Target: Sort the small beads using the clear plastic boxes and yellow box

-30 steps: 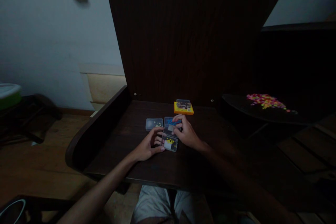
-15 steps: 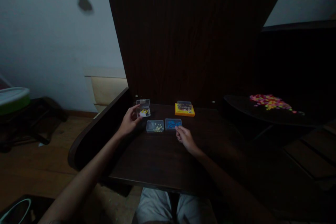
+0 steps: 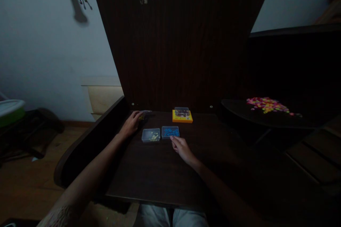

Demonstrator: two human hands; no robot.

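My left hand (image 3: 130,125) is closed around the side of a small clear plastic box (image 3: 145,112) with yellow pieces in it, at the back left of the dark desk. The box is tilted and partly hidden by my fingers. My right hand (image 3: 183,149) has its fingertips pinched together at the front edge of a clear box of blue pieces (image 3: 170,132). Whatever those fingertips hold, if anything, is too small to make out. Beside the blue box, on its left, lies a clear box with pale yellow pieces (image 3: 151,135).
Behind the boxes, an orange-yellow box (image 3: 182,119) carries another clear box (image 3: 182,111). A pile of colourful small pieces (image 3: 268,105) lies on a dark shelf to the right. A raised side panel (image 3: 90,145) borders the desk on the left.
My left hand has tipped the box of yellow pieces from lying flat with its lid raised to a steep tilt. My right hand stays pinched by the blue box. The view has shifted slightly.
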